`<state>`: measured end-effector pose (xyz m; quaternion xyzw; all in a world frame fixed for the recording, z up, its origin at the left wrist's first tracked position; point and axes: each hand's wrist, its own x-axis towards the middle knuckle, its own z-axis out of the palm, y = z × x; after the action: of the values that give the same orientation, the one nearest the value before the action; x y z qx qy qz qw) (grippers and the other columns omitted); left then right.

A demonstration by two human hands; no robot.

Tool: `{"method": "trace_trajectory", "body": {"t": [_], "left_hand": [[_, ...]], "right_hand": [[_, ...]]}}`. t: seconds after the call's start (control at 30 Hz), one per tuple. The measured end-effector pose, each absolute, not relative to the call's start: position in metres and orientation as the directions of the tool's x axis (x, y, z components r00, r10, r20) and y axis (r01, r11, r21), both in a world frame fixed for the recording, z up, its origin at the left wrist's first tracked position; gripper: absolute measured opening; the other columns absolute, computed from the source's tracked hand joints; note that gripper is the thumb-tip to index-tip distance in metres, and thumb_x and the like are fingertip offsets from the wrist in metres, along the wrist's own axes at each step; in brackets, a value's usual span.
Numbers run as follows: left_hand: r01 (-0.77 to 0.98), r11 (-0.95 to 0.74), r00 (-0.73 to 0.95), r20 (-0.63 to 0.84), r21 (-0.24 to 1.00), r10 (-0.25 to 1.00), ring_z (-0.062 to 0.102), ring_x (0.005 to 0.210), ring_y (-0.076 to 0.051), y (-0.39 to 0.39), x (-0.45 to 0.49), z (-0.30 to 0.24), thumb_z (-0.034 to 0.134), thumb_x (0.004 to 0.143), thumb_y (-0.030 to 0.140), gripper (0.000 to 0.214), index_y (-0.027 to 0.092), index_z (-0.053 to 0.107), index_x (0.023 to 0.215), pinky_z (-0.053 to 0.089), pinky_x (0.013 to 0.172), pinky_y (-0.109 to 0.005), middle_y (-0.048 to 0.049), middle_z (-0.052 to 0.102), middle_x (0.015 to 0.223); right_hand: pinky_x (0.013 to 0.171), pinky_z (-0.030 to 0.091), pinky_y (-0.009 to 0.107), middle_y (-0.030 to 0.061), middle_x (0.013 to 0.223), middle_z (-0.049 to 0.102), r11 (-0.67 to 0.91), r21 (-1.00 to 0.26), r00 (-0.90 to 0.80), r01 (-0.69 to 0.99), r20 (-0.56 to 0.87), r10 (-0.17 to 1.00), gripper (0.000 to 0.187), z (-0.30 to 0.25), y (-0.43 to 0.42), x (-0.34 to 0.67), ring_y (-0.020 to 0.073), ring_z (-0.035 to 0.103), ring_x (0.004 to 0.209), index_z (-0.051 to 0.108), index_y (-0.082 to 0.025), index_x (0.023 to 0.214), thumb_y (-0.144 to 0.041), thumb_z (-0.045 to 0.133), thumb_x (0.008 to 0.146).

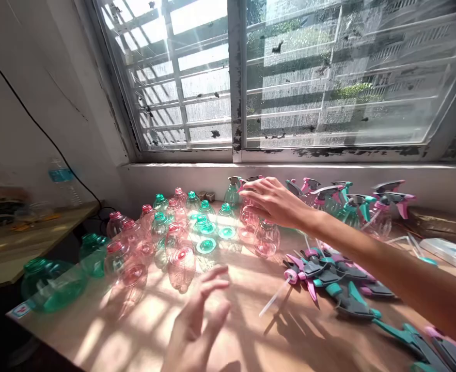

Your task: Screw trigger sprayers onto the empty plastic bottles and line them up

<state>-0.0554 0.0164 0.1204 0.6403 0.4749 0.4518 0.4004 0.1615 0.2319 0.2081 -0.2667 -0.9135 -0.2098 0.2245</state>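
Pink clear plastic bottles (181, 268) and green clear plastic bottles (92, 256) stand bunched on a wooden table (243, 315) below a sunlit, barred window (359, 77); most have open necks with no spray head; one green bottle lies on its side at the end of the group furthest left of the window; the right hand (274, 201) stretches toward the window over the bottles, its fingers (253, 188) close together and gently curved; they sit just above a pink bottle (249, 219), beside a green bottle with a trigger sprayer (231, 194); whether they grip anything cannot be told; the left hand (194, 330) is raised over the wood, nearer the viewer than the bottles, its fingers (216, 276) spread wide and holding nothing; loose pink, teal and grey trigger spray heads (328, 276) with thin dip tubes (276, 297) lie heaped under the right forearm (367, 243), further from the window than the bottles; sprayer-topped bottles (351, 209) line up directly under the window; left of the window, a side table (37, 243) sits by a blurred water bottle (61, 181), and a black cable (45, 132) runs down the wall; a white plastic tray (452, 256) lies at the far right.
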Motion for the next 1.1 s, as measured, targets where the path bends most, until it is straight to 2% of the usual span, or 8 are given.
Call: {"method": "trace_trajectory", "body": {"t": [0.07,0.13,0.3,0.4,0.63,0.83,1.03,1.1], "left_hand": [[0.5,-0.321,-0.309,0.512,0.804,0.802,0.042,0.146,-0.031,0.057,-0.086,0.143,0.059,0.096,0.045,0.025,0.028,0.063,0.114,0.039,0.117,-0.045,-0.005,0.051,0.152],[0.789,-0.165,-0.348,0.652,0.591,0.674,0.042,0.145,-0.032,0.099,-0.115,0.161,0.053,0.095,0.051,0.038,0.024,0.059,0.121,0.035,0.12,-0.048,-0.01,0.053,0.15],[0.838,0.002,-0.325,0.496,0.546,0.805,0.058,0.122,-0.051,0.15,-0.15,0.152,0.067,0.075,0.049,0.056,0.01,0.059,0.114,0.033,0.11,-0.068,-0.0232,0.072,0.111],[0.847,-0.02,-0.279,0.476,0.531,0.834,0.065,0.112,-0.046,0.134,-0.147,0.132,0.059,0.08,0.056,0.06,0.011,0.053,0.12,0.046,0.101,-0.058,-0.0211,0.07,0.109],[0.753,-0.184,-0.214,0.5,0.631,0.839,0.067,0.107,-0.04,0.049,-0.078,0.098,0.061,0.083,0.055,0.045,0.021,0.051,0.11,0.051,0.091,-0.052,-0.0111,0.068,0.103],[0.492,-0.484,0.129,0.49,0.723,0.862,0.071,0.099,-0.027,-0.01,0.033,0.056,0.071,0.081,0.033,0.047,0.024,0.051,0.122,0.058,0.089,-0.039,-0.0059,0.07,0.107],[0.274,-0.446,0.237,0.39,0.852,0.89,0.06,0.128,-0.032,-0.024,0.05,0.05,0.079,0.072,0.015,0.074,0.027,0.044,0.136,0.052,0.106,-0.045,-0.0106,0.063,0.133],[0.203,-0.386,0.276,0.326,0.9,0.904,0.062,0.128,-0.032,-0.024,0.045,0.053,0.079,0.077,0.019,0.079,0.028,0.038,0.143,0.055,0.103,-0.042,-0.0119,0.062,0.138]], "right_hand": [[0.107,0.042,0.049,0.0128,0.137,0.066,0.856,0.254,-0.817,0.451,0.504,0.282,0.029,0.202,0.192,0.197,0.0295,0.058,0.125,0.065,-0.02,0.125,-0.034,0.047,0.107],[0.102,0.045,0.051,0.0131,0.135,0.067,0.854,0.228,-0.814,0.467,0.487,0.316,0.027,0.194,0.16,0.23,0.03,0.061,0.12,0.066,-0.021,0.124,-0.028,0.046,0.107],[0.1,0.05,0.05,0.0141,0.132,0.068,0.772,0.123,-0.714,0.624,0.493,0.498,0.031,0.16,0.105,0.299,0.031,0.061,0.123,0.066,-0.021,0.126,-0.032,0.043,0.107],[0.103,0.049,0.056,0.013,0.136,0.066,0.667,0.078,-0.622,0.741,0.453,0.638,0.034,0.129,0.072,0.323,0.034,0.059,0.125,0.064,-0.022,0.129,-0.039,0.044,0.107],[0.111,0.048,0.055,0.0132,0.147,0.061,0.611,-0.11,-0.542,0.784,0.357,0.761,0.044,0.082,0.031,0.325,0.0345,0.054,0.136,0.056,-0.024,0.142,-0.043,0.04,0.106],[0.113,0.044,0.055,0.0219,0.152,0.054,0.61,-0.086,-0.556,0.788,0.327,0.764,0.049,0.077,0.049,0.269,0.0379,0.049,0.141,0.054,-0.01,0.145,-0.017,0.043,0.098],[0.119,0.038,0.039,0.0101,0.155,0.055,0.656,-0.115,-0.601,0.746,0.308,0.738,0.049,0.074,0.086,0.233,0.0262,0.047,0.143,0.059,-0.021,0.14,-0.008,0.052,0.093],[0.119,0.037,0.047,0.0101,0.149,0.06,0.628,-0.13,-0.568,0.768,0.314,0.76,0.044,0.072,0.106,0.221,0.0278,0.051,0.138,0.062,-0.022,0.135,-0.007,0.055,0.095]]}}
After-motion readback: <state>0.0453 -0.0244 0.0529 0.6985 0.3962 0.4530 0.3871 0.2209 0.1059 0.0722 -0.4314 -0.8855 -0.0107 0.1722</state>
